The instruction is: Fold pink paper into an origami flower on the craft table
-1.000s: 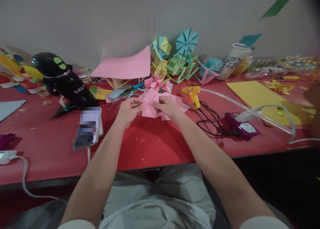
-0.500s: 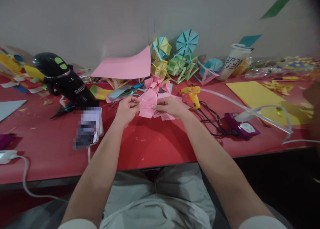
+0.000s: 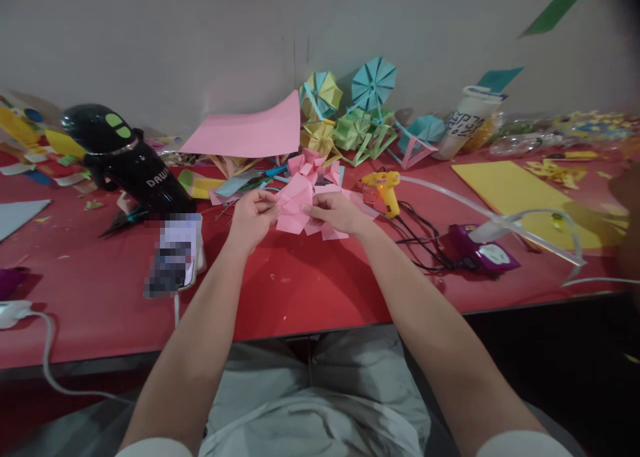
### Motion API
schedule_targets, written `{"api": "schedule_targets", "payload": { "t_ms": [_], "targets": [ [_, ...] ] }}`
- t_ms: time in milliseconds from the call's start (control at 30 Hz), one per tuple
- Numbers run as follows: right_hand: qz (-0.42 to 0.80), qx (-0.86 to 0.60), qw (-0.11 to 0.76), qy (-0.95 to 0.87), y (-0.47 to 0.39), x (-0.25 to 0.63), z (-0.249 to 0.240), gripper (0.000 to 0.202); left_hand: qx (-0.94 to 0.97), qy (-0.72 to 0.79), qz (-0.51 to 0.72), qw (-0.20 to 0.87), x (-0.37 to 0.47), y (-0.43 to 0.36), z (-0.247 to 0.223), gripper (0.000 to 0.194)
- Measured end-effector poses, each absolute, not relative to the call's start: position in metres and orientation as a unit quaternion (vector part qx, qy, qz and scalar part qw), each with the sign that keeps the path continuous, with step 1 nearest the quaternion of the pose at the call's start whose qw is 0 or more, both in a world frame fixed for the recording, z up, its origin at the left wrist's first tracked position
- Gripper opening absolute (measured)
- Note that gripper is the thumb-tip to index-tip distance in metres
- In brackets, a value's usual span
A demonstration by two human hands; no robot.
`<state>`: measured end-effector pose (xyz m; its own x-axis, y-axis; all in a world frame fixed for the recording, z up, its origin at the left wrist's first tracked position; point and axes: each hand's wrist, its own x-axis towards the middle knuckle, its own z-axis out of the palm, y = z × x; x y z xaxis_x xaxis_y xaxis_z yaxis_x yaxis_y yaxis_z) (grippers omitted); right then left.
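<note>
A creased piece of pink paper (image 3: 295,207) is held between both hands over the red table (image 3: 305,284). My left hand (image 3: 254,218) pinches its left edge. On the right side, the thumb and fingers of my right hand (image 3: 336,212) close on the same paper. More pink pieces (image 3: 334,232) lie under and beside my right hand. Folded pink paper shapes (image 3: 306,166) sit just behind the held piece. The fingertips partly cover the paper's edges.
A yellow glue gun (image 3: 385,189) with a black cord lies right of my hands, near a purple power socket (image 3: 483,250). Left are a phone (image 3: 177,254) and a black figure-shaped bottle (image 3: 145,170). Folded paper umbrellas (image 3: 374,84) stand along the wall.
The pink paper has tilted slightly between my fingers, so its folds and lower edge look different. Both hands keep their grip and have hardly moved.
</note>
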<state>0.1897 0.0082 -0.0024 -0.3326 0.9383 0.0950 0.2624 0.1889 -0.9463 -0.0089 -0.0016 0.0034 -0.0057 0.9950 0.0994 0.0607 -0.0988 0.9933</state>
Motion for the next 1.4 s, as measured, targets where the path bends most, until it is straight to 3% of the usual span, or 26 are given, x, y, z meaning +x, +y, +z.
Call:
{"api": "schedule_targets", "payload": {
  "t_ms": [500, 867, 1400],
  "targets": [
    [0.495, -0.455, 0.396, -0.625, 0.009, 0.201, 0.002, 0.023, 0.496, 0.514, 0.525, 0.463, -0.014, 0.003, 0.001, 0.021],
    [0.497, -0.439, 0.38, -0.645, 0.01, 0.193, -0.003, 0.031, 0.495, 0.524, 0.516, 0.463, -0.009, -0.001, 0.007, 0.025],
    [0.428, -0.439, 0.388, -0.689, 0.009, 0.188, -0.003, 0.019, 0.488, 0.52, 0.529, 0.461, -0.01, 0.0, 0.006, 0.021]
  ]
}}
